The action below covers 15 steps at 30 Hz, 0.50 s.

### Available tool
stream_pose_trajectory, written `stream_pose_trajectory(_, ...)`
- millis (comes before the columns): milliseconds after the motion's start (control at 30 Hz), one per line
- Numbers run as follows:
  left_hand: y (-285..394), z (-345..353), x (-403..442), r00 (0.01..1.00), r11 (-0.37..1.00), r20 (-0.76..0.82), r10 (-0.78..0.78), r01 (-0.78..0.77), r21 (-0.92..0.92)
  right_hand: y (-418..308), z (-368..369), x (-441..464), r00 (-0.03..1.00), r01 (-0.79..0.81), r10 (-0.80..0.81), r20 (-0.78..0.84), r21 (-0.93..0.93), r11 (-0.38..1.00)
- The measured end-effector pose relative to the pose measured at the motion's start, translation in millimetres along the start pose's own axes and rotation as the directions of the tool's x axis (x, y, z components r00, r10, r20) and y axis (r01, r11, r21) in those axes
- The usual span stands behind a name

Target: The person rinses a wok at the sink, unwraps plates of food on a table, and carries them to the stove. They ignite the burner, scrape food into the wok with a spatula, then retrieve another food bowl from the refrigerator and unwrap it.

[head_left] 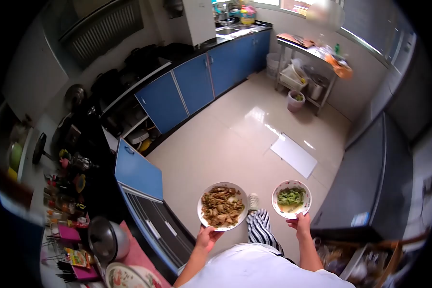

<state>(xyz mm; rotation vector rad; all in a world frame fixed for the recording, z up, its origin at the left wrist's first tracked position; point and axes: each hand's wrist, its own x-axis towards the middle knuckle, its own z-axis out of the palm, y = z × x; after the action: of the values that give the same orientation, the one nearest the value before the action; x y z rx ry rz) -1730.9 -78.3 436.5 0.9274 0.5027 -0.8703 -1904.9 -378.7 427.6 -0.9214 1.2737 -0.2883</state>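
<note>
White round plate (245, 199), heaped with brown, chunky cooked food (223, 211), is held out ahead of the white shirt (254, 269), above the pale tiled floor (201, 149). To its right, well apart, I have a smaller white bowl with a red-patterned rim (307, 197), holding light-green chopped food (291, 196). From my end, I judge the filling and lifting done and the carrying in hand; neither dish rests on a surface, so setting-down remains undone.

The left hand (207, 236) grasps the plate by its near edge, some fingers reaching underneath. The right hand (301, 224) grasps the bowl at its near right edge, fingers curled below; I cannot tell how far under they go. Both forearms stretch forward and slant slightly inward, and I see a leg in black-and-white striped trousers (261, 230) between them.
</note>
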Motion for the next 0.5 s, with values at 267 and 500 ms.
stream_pose_trajectory(267,128,62,105,0.959,0.955,-0.225,0.171,-0.218,-0.202,-168,207,156,0.960,0.047,-0.005,0.281,-0.142,0.989)
stream_pose_trajectory(500,231,72,192,0.890,0.878,-0.347,0.296,-0.397,-0.268,-262,425,264,0.837,0.118,0.026,0.547,-0.227,0.967)
